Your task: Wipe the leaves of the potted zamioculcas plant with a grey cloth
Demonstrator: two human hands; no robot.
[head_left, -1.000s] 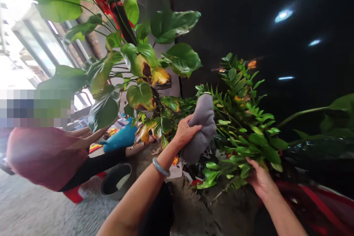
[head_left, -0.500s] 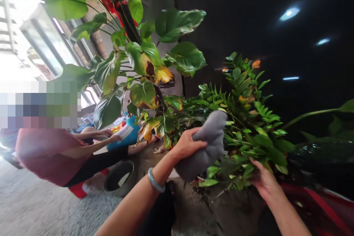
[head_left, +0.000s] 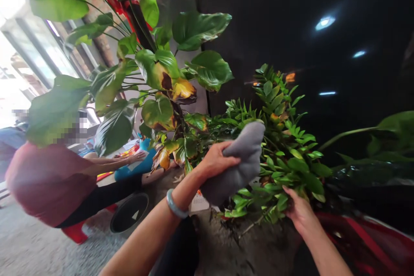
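My left hand (head_left: pixel 217 161), with a pale bangle (head_left: pixel 176 204) on the wrist, is closed around a grey cloth (head_left: pixel 241 164). The folded cloth stands up above the thumb and hangs down below the fingers, in front of a leafy green plant (head_left: pixel 296 164). At the plant's lower right side, my right hand (head_left: pixel 300 212) grips a leafy stem between thumb and fingers. Leaves partly cover those fingertips. To the left rises a tall broad-leaved plant (head_left: pixel 208 69), several of its leaves yellow and brown at the edges.
A person in a pink top (head_left: pixel 51 181) sits at left on a red stool (head_left: pixel 75 233). Near them stand a dark basin (head_left: pixel 131 213) and a blue object (head_left: pixel 142 167). A glossy black panel (head_left: pixel 274 21) reflects lights behind the plants. Red material (head_left: pixel 365 237) lies at lower right.
The whole view has shifted, so most things sit further left. A printed white item now shows below the cloth. Both hands keep their holds, and the seated person's hands have moved slightly.
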